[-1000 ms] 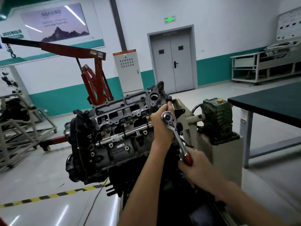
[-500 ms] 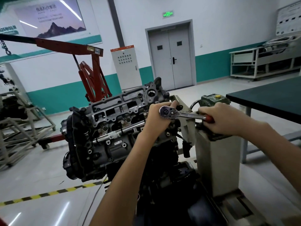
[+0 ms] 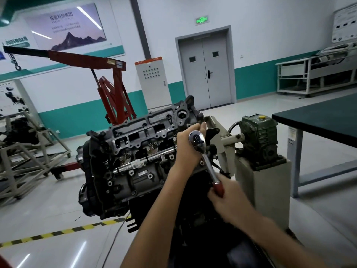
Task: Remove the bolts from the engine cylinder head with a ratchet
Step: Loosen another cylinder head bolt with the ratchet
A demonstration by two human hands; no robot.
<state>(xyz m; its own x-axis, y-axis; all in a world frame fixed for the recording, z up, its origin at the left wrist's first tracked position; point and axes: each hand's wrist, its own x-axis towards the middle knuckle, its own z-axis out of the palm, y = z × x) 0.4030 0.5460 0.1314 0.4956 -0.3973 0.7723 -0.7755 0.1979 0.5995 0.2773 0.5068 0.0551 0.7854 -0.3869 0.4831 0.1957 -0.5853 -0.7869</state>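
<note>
The grey engine cylinder head (image 3: 139,144) sits tilted on a stand in the middle of the view. A chrome ratchet (image 3: 204,157) with a red grip is set against the head's right end, its round head up and its handle slanting down to the right. My left hand (image 3: 188,146) wraps around the ratchet's head and the socket behind it. My right hand (image 3: 229,196) grips the red handle low down. The bolt under the socket is hidden by my left hand.
A green gearbox (image 3: 258,140) on a grey pedestal (image 3: 264,192) stands just right of the engine. A dark-topped table (image 3: 320,117) is at the right. A red engine crane (image 3: 114,93) stands behind, a metal frame (image 3: 25,157) at the left. Yellow-black tape (image 3: 58,232) crosses the floor.
The ratchet handle swung up to point right half a second ago and has come back down to the lower right with my right hand. My left hand stayed on the ratchet's head.
</note>
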